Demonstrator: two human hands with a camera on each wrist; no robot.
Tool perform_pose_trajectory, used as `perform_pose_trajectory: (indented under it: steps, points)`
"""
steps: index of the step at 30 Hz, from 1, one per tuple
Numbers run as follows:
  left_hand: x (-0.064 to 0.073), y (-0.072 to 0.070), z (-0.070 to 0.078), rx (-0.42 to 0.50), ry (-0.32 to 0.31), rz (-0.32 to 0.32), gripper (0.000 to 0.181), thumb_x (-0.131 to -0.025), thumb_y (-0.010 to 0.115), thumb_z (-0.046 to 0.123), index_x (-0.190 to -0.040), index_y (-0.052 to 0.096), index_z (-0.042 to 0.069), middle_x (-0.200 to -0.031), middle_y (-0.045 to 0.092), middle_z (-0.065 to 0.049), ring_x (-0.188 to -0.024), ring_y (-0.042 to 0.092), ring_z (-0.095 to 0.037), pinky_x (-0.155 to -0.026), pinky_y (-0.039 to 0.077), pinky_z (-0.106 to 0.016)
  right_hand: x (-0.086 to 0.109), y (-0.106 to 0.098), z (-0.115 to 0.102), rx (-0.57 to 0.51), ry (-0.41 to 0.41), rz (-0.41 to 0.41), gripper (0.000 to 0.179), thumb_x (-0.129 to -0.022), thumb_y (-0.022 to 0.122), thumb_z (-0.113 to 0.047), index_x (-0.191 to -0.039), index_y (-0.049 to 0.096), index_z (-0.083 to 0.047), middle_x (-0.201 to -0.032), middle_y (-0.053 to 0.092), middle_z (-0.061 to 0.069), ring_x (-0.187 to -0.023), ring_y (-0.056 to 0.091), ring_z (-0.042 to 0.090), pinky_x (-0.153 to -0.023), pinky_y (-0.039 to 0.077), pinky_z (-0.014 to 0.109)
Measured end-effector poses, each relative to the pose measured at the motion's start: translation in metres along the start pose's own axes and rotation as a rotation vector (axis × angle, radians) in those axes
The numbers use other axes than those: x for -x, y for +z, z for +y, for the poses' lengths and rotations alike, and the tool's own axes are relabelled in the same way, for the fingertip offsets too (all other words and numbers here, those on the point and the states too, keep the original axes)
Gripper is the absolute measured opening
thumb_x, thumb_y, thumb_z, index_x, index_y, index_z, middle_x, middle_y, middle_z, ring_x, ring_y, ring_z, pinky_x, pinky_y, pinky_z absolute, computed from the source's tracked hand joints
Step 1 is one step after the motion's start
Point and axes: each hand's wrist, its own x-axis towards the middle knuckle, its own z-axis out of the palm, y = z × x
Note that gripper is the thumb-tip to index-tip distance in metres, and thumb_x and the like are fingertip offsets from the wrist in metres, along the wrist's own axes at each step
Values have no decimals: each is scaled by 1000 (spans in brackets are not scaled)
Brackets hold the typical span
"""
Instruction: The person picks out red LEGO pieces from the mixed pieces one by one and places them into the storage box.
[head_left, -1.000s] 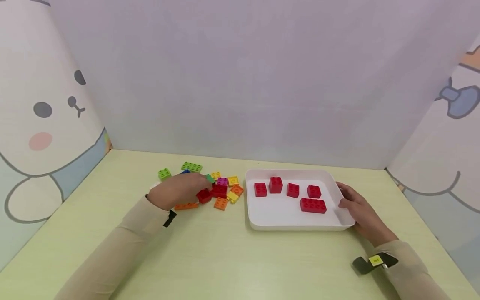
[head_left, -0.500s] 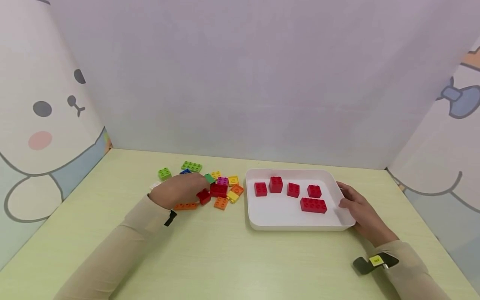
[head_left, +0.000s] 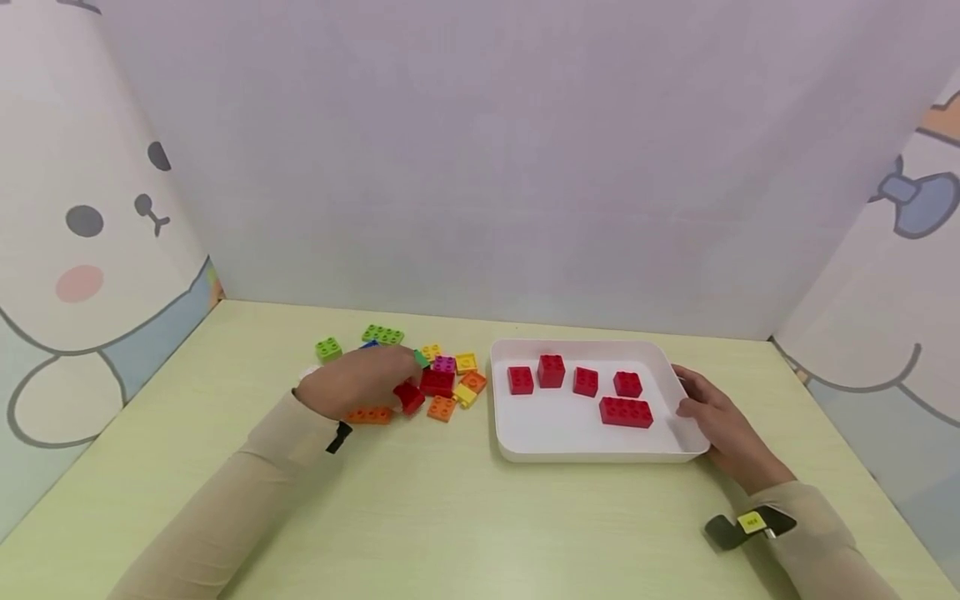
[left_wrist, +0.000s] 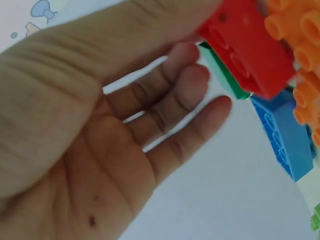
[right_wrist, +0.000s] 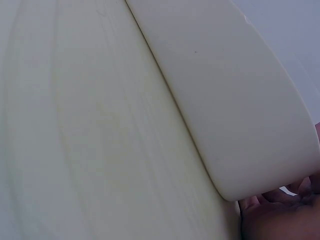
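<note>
My left hand (head_left: 396, 377) lies over a pile of loose coloured bricks left of the tray. Its thumb and fingertips pinch a small red brick (head_left: 409, 397), which is tilted. The left wrist view shows this red brick (left_wrist: 246, 49) at the fingertips, with a green brick (left_wrist: 226, 80) and a blue brick (left_wrist: 285, 135) behind it. My right hand (head_left: 696, 405) holds the right rim of a white tray (head_left: 585, 448). The tray holds several red bricks, one of them a long one (head_left: 626, 412). In the right wrist view only the tray's outer wall (right_wrist: 240, 115) and my fingers (right_wrist: 280, 215) show.
The pile holds another red brick (head_left: 437, 381), orange bricks (head_left: 442, 407), yellow, magenta and light green ones (head_left: 383, 334). The pale green table (head_left: 450, 517) is walled by white panels at the back and on both sides.
The small red brick at my left fingertips has tipped and shifted slightly toward me. The right hand and the tray have stayed put.
</note>
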Motion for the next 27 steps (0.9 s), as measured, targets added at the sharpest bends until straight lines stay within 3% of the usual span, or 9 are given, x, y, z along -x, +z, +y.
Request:
perform_pose_trajectory:
  steps: [6, 10, 14, 17, 22, 27]
  points:
    - [7, -16, 6, -27, 3, 68, 22, -84, 85, 19, -102, 74, 16, -101, 62, 3, -88, 57, -14, -77, 53, -29, 2, -1, 4, -14, 5, 2, 71, -101, 39, -2, -164, 6, -13, -168, 0, 20, -144, 17, 43, -80, 49, 14]
    - [6, -26, 13, 74, 13, 124, 27, -86, 82, 23, -108, 68, 17, -107, 61, 3, -89, 57, -14, -76, 53, -28, 2, 0, 5, -24, 11, 6, 71, -102, 40, -3, -164, 7, -14, -168, 2, 19, -144, 19, 43, -82, 50, 16]
    - [-3, -33, 23, 180, 59, 142, 27, -88, 79, 22, -106, 60, 17, -98, 62, 6, -89, 58, -14, -73, 54, -26, 2, 0, 7, -21, 8, 1, 71, -102, 40, -3, -164, 7, -14, -168, 3, 19, -143, 20, 42, -84, 51, 19]
    - [-11, -38, 30, 217, 69, 128, 30, -87, 78, 19, -110, 59, 16, -101, 63, 5, -94, 59, -15, -74, 56, -27, 2, 0, 6, -13, -6, -4, 70, -102, 39, -3, -164, 8, -14, -167, 5, 20, -143, 22, 42, -85, 50, 19]
    - [-21, -47, 42, 200, 69, 139, 43, -87, 77, 15, -126, 62, 12, -116, 62, -1, -104, 58, -20, -78, 57, -31, 1, 1, 4, -16, -30, 10, 70, -100, 40, -1, -164, 11, -12, -167, 8, 20, -141, 25, 42, -83, 48, 17]
    - [-32, -57, 58, 176, 100, 170, 47, -85, 80, 14, -128, 64, 11, -120, 62, -3, -107, 57, -20, -79, 57, -30, 1, 2, 1, -24, -37, 16, 71, -99, 40, 0, -163, 12, -10, -166, 11, 21, -140, 26, 42, -85, 48, 18]
